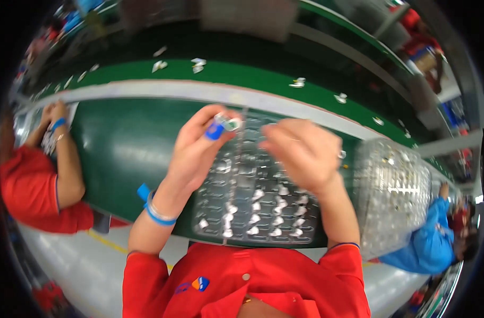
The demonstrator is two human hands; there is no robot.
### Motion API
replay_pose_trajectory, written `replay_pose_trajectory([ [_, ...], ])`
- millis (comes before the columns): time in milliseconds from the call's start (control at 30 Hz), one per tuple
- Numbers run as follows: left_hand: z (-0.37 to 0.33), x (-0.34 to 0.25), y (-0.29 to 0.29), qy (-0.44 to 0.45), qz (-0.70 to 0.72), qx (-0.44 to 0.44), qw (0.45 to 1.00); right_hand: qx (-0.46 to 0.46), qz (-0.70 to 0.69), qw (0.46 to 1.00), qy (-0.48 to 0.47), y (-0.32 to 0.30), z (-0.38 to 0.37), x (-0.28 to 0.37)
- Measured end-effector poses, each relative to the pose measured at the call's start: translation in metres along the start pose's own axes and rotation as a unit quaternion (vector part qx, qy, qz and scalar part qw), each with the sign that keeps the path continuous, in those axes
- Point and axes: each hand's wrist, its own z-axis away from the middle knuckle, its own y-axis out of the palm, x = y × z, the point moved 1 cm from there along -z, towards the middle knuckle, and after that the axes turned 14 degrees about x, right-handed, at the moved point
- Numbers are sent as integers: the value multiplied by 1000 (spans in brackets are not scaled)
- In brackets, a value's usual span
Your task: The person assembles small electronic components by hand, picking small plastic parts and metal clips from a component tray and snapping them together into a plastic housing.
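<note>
"Green table [125, 143] below; your count?"
"Left hand [195, 140] pinching one white part [233, 124] at its fingertips; right hand [308, 151] half-curled, and I can't tell if it holds anything. Clear tray compartments [213, 199] beneath, one tray stack [393, 196] rightward."

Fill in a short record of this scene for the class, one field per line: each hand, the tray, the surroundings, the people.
Left hand: holds a small part; blue wrap on the thumb
Right hand: above the tray, blurred; cannot tell if it holds anything
Tray contents: white pieces, mostly at the near end
Right of tray: stack of clear trays
Beyond table: green strip with scattered pieces
People: one in red at left, one in blue at right
</note>
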Motion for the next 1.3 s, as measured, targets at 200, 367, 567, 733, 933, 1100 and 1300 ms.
replay_pose_trajectory([
  [200,-2,-9,-6,31,-84,-5,996,6,20,999,38,-7,2,-4],
  [367,-2,-14,-7,38,-93,-8,995,23,28,998,51,-6,-1,-2],
  [567,4,-27,-26,31,-113,-34,992,43,16,997,56,-4,-5,1],
  [733,21,-50,-72,-6,152,-161,975,80,18,992,94,-5,-3,2],
  [933,42,-75,-129,16,260,-258,930,96,17,990,104,-6,0,4],
  [1100,60,-100,-176,44,244,-266,932,110,13,987,117,-4,-1,1],
  [1300,71,-128,-228,-12,-113,-384,916,111,21,987,115,-5,-4,0],
])
